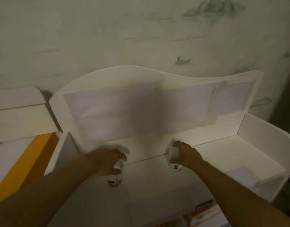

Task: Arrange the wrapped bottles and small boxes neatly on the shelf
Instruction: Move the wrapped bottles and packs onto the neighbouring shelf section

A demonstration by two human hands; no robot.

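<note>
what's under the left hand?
A wrapped bottle on the white shelf, gripped by the left hand. Only its dark-printed lower end shows; the hand covers its top.

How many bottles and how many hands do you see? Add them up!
Bottles: 2, one in the left hand at and one in the right hand at
Hands: 2
Total: 4

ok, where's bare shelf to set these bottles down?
Bare: the shelf top from the right hand to the right side wall; also the strip along the back panel. Crowded: centre front, where left hand and right hand each hold a wrapped bottle.
</note>
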